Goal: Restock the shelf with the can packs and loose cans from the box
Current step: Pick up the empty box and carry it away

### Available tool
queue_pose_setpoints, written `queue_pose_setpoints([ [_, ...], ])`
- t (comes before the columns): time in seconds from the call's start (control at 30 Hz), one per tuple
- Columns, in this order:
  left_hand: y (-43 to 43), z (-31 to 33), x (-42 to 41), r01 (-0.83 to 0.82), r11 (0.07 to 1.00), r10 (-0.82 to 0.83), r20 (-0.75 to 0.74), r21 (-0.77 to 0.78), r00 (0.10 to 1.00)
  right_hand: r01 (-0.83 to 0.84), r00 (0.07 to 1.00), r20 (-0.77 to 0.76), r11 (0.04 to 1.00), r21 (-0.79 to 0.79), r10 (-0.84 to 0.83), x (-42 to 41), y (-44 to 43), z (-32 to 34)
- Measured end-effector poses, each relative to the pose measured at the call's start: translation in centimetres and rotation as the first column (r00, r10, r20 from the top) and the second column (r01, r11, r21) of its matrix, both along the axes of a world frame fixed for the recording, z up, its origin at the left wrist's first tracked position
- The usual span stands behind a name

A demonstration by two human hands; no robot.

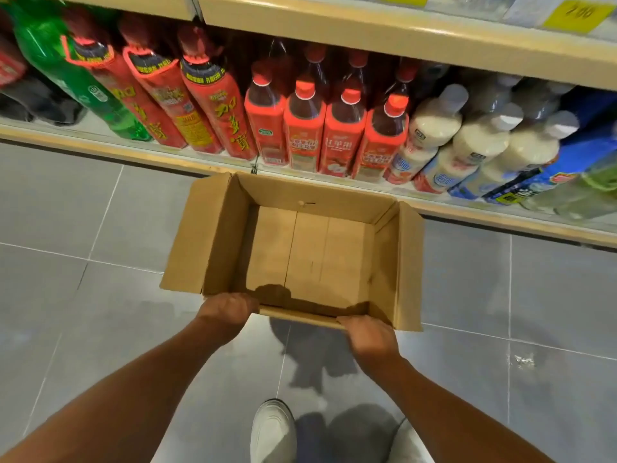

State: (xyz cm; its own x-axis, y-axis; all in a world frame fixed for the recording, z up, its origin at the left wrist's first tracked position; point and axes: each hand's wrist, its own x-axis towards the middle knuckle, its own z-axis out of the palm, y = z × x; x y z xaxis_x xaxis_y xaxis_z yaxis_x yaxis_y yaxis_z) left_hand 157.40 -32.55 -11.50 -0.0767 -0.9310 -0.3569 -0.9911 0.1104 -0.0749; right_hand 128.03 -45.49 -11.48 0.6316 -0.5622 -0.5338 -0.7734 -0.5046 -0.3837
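An open brown cardboard box [213,235] hangs above the grey tiled floor in front of the shelf, its flaps folded out. Its inside shows only bare cardboard; no cans or can packs are visible anywhere. My left hand [227,310] grips the near wall of the box at its left corner. My right hand [367,332] grips the same near wall toward the right corner. The low shelf [143,155] runs just beyond the box.
The low shelf holds green bottles [66,78], red-labelled drink bottles [303,128], white milky bottles [480,142] and blue-labelled bottles [547,175]. An upper shelf edge carries a yellow price tag [577,15]. My white shoe [272,429] stands on the floor below.
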Motion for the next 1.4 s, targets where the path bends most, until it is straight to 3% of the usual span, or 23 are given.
queue_pose_setpoints([
  [0.07,-0.3,3.0,-0.4,-0.038,0.998,0.039,-0.024,0.051,0.999,-0.09,0.995,-0.054,0.994,-0.057,0.087,0.6,-0.5,2.5],
  [0.17,-1.5,9.0,-2.1,-0.09,0.915,0.166,-0.162,0.394,0.973,0.029,0.999,-0.027,0.999,0.015,-0.028,-0.5,0.3,6.9],
  [0.27,-0.3,12.5,-3.6,-0.293,0.84,0.42,-0.206,0.456,0.884,0.009,1.0,-0.016,1.0,-0.014,-0.009,-3.0,2.6,11.8],
  [0.3,0.0,14.1,-4.0,-0.28,0.833,0.432,-0.245,0.478,0.868,0.039,0.998,-0.056,0.999,-0.006,-0.039,-3.6,3.3,14.6],
  [0.33,1.0,14.9,-4.2,-0.201,0.874,0.34,-0.262,0.442,0.903,0.031,0.996,-0.077,0.999,-0.032,-0.033,-4.4,4.2,16.1],
  [0.4,2.0,17.5,-4.8,-0.082,0.907,0.127,-0.082,0.414,0.989,0.052,0.993,-0.1,0.997,-0.055,-0.057,-5.5,5.2,19.8],
  [0.47,3.1,20.3,-6.1,-0.047,0.938,0.04,0.028,0.344,0.999,0.032,0.986,-0.156,0.992,-0.124,-0.051,-6.9,5.9,22.9],
  [0.5,3.4,21.2,-6.5,-0.021,0.939,0.007,0.044,0.343,0.999,0.026,0.975,-0.216,0.996,-0.081,-0.043,-7.3,6.2,24.7],
  [0.57,2.8,24.6,-7.9,0.057,0.942,-0.068,0.02,0.332,0.997,0.109,0.959,-0.264,0.994,0.01,-0.102,-9.0,7.1,28.3],
  [0.67,0.7,32.7,-11.9,0.167,0.907,-0.159,-0.054,0.387,0.986,0.222,0.949,-0.24,0.973,0.055,-0.203,-12.2,9.1,34.1],
  [0.77,-0.7,39.8,-16.9,0.245,0.908,-0.235,-0.07,0.339,0.969,0.37,0.915,-0.208,0.924,0.099,-0.345,-16.7,11.6,40.3],
  [0.83,-1.1,43.4,-19.5,0.299,0.907,-0.261,-0.161,0.298,0.952,0.422,0.892,-0.221,0.901,0.103,-0.393,-19.9,13.5,42.7],
  [0.93,-0.8,47.8,-25.2,0.31,0.893,-0.277,-0.143,0.327,0.95,0.409,0.882,-0.27,0.912,0.033,-0.386,-27.2,17.5,46.9],
  [1.03,0.7,50.2,-32.5,0.472,0.873,-0.438,-0.232,0.12,0.869,0.468,0.845,-0.274,0.883,-0.035,-0.459,-36.4,22.6,51.4],
  [1.13,2.6,53.0,-41.1,0.642,0.741,-0.614,-0.188,0.196,0.767,0.549,0.786,-0.304,0.834,-0.061,-0.539,-43.9,27.4,53.5],
  [1.2,4.9,54.7,-48.4,0.638,0.737,-0.608,-0.196,0.223,0.77,0.62,0.727,-0.309,0.78,-0.09,-0.613,-50.0,32.2,54.2],
  [1.3,7.7,56.3,-58.1,0.716,0.646,-0.708,-0.142,0.264,0.691,0.702,0.644,-0.279,0.695,-0.156,-0.712,-58.1,39.0,55.7],
  [1.4,11.5,58.6,-69.0,0.801,0.556,-0.796,-0.136,0.224,0.59,0.804,0.499,-0.254,0.552,-0.221,-0.829,-66.2,47.1,58.0],
])
